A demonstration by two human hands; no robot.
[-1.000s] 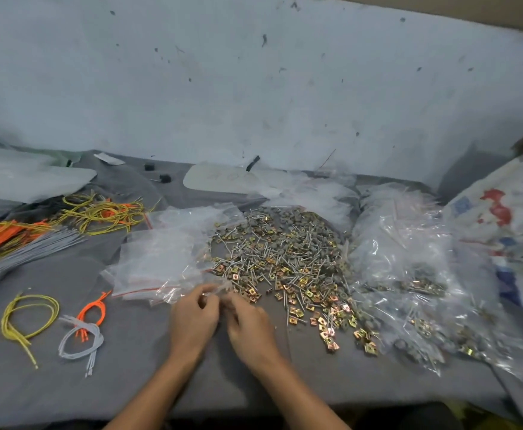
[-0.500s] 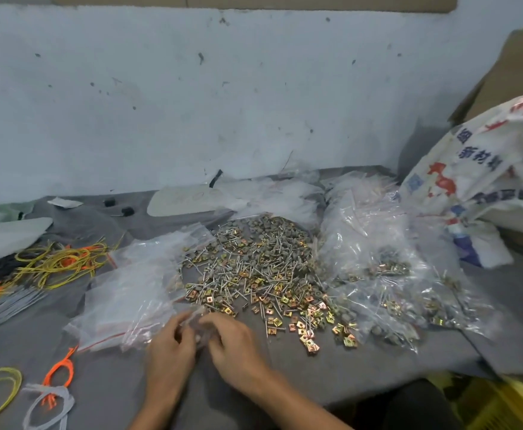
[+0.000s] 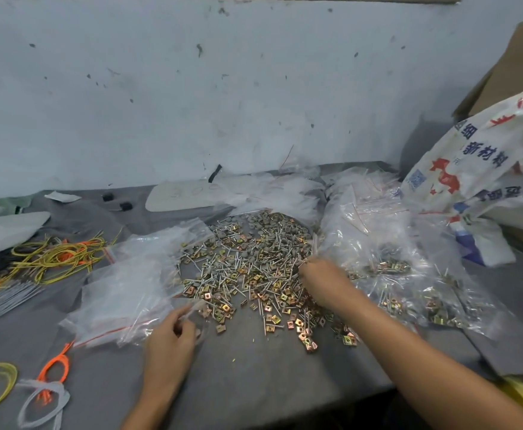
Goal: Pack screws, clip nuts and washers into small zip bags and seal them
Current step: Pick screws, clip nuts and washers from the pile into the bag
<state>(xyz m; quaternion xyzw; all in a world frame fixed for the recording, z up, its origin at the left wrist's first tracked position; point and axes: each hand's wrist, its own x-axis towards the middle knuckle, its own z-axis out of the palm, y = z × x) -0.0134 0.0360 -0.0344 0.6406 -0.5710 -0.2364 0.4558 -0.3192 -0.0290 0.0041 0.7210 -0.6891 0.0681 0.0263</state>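
The left hand (image 3: 167, 339) pinches one small zip bag (image 3: 199, 310) just left of the hardware pile (image 3: 247, 265), probably keeping it ready for filling. The right hand (image 3: 320, 274) reaches the pile's right edge, beside the filled bags (image 3: 393, 268); whether its fingers grasp anything is hidden. Loose pieces are past counting.

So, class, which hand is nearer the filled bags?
Right. The right hand is at the edge of the filled bags; the left hand, holding a small bag, is across the hardware pile by the empty bags.
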